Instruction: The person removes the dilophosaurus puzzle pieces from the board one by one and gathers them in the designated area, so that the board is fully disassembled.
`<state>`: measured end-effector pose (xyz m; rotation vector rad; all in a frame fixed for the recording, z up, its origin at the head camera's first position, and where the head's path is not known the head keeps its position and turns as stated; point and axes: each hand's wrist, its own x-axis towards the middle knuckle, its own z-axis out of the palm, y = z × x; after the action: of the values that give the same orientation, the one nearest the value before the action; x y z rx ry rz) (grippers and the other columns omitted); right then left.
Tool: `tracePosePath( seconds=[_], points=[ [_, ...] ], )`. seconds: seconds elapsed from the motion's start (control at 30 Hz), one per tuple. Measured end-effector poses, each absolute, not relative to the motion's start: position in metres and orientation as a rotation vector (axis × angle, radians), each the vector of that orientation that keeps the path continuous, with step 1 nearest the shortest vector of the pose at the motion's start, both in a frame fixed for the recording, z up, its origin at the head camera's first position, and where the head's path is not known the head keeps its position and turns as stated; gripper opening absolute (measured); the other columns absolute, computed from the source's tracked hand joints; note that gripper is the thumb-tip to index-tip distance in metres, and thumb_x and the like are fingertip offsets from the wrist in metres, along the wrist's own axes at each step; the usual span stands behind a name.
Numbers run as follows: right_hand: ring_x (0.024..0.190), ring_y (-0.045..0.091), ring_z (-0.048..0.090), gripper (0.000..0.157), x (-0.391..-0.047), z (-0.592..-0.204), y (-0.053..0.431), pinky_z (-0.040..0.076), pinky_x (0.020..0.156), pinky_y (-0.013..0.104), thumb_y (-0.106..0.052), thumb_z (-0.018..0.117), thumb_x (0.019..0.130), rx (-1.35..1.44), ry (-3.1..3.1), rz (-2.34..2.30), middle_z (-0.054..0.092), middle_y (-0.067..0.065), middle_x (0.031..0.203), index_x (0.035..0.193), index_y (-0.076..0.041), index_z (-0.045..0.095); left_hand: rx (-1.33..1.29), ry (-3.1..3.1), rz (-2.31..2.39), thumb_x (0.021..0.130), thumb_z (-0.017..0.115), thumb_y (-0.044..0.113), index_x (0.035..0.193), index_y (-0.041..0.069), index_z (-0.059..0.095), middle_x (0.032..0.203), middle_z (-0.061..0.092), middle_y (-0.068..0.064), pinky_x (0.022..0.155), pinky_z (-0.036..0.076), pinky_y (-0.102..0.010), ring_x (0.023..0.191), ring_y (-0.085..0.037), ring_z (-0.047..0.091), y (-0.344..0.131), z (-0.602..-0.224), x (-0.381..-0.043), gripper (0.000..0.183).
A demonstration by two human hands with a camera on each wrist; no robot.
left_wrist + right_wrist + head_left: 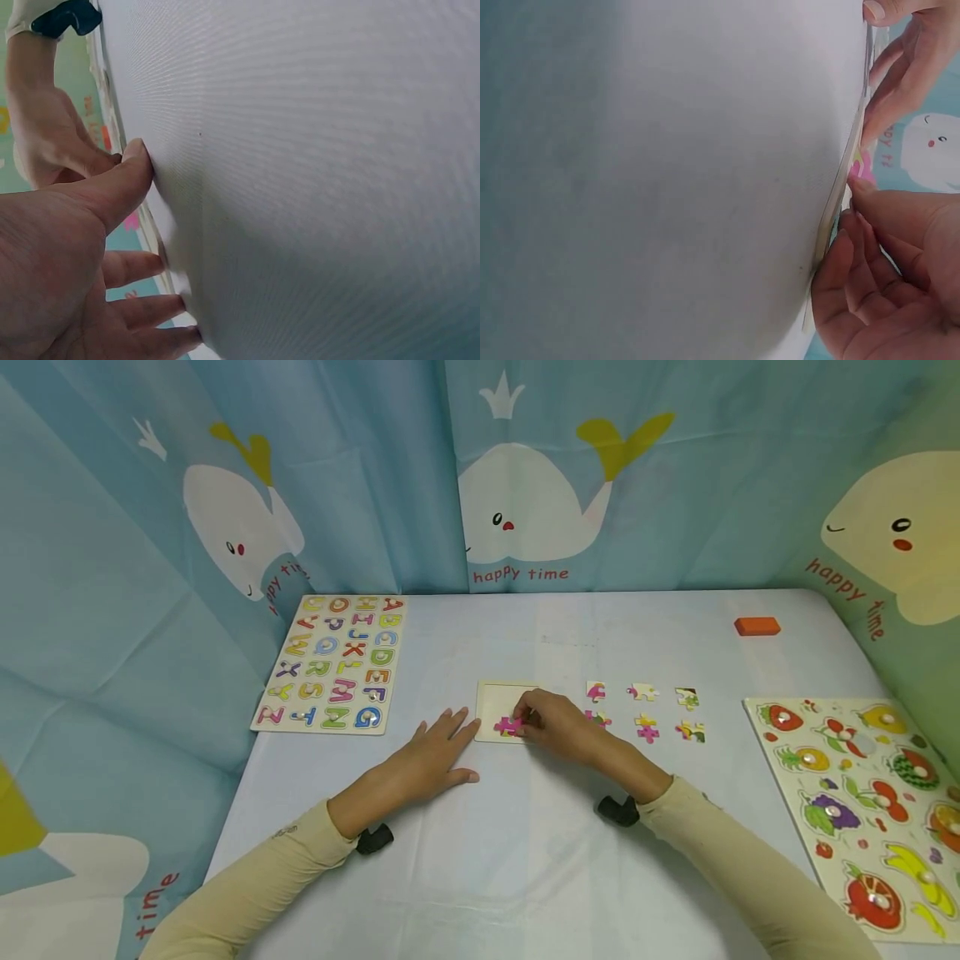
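Note:
A small shallow puzzle board (495, 699) with a pale bare face lies mid-table. My right hand (558, 724) is over its right part, thumb and fingers pinching a pink jigsaw piece (507, 726) low on the board. In the right wrist view the thumb meets the pink piece (861, 165) just above the board's edge (829, 221), while the other fingers curl beneath. With fingers spread and palm down, my left hand (429, 758) rests on the table, its fingertips right at the board's left edge. In the left wrist view, its thumb and fingers (146, 311) are extended.
Several loose jigsaw pieces (647, 728) lie in two rows right of the board. An alphabet board (326, 668) is at the back left, a fruit board (855, 810) at the right edge. An orange block (757, 626) sits at the back right, before the curtain (675, 518).

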<state>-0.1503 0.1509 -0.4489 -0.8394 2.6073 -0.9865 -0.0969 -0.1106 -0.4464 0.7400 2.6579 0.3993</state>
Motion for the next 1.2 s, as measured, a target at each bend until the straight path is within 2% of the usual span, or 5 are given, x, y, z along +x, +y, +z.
tracePosePath(
  seconds=[0.3,0.5,0.63,0.97,1.2],
  points=[
    [0.085,0.016,0.062,0.005,-0.149,-0.445,0.155,0.054,0.079,0.029,-0.005,0.072,0.100,-0.802,2.584,-1.021,0.071,0.000,0.091,0.102,-0.007,0.068,0.744,2.663,0.407,0.103,0.064,0.050,0.167,0.010,0.031,0.175,0.022,-0.016,0.124,0.025,-0.066,0.162,-0.040,0.019,-0.111,-0.448,-0.097,0.083],
    [0.091,0.017,0.065,0.008,-0.144,-0.430,0.171,0.054,0.080,0.033,-0.006,0.071,0.101,-0.755,2.616,-1.052,0.072,0.001,0.096,0.108,-0.010,0.069,0.737,2.660,0.400,0.103,0.064,0.050,0.167,0.010,0.030,0.175,0.021,-0.015,0.124,0.025,-0.066,0.162,-0.039,0.018,-0.110,-0.449,-0.098,0.083],
    [0.094,0.018,0.065,0.008,-0.141,-0.414,0.193,0.053,0.081,0.035,-0.005,0.069,0.101,-0.689,2.661,-1.058,0.073,0.003,0.100,0.108,-0.011,0.070,0.734,2.654,0.399,0.103,0.065,0.050,0.167,0.010,0.030,0.175,0.020,-0.015,0.124,0.024,-0.065,0.162,-0.039,0.017,-0.110,-0.447,-0.097,0.084],
    [0.086,0.026,0.067,0.004,-0.121,-0.392,0.272,0.053,0.070,0.026,-0.008,0.069,0.102,-0.516,2.697,-1.049,0.073,0.010,0.096,0.105,-0.010,0.070,0.747,2.656,0.397,0.103,0.066,0.048,0.167,0.008,0.031,0.174,0.022,-0.018,0.123,0.026,-0.066,0.161,-0.041,0.019,-0.110,-0.447,-0.096,0.083],
    [0.089,0.010,0.060,0.001,-0.113,-0.395,0.314,0.051,0.073,0.023,-0.008,0.071,0.100,-0.490,2.623,-0.949,0.069,0.002,0.098,0.100,-0.009,0.071,0.750,2.662,0.388,0.102,0.065,0.050,0.167,0.009,0.030,0.175,0.022,-0.017,0.124,0.026,-0.065,0.161,-0.040,0.019,-0.110,-0.449,-0.096,0.084]
  ],
)
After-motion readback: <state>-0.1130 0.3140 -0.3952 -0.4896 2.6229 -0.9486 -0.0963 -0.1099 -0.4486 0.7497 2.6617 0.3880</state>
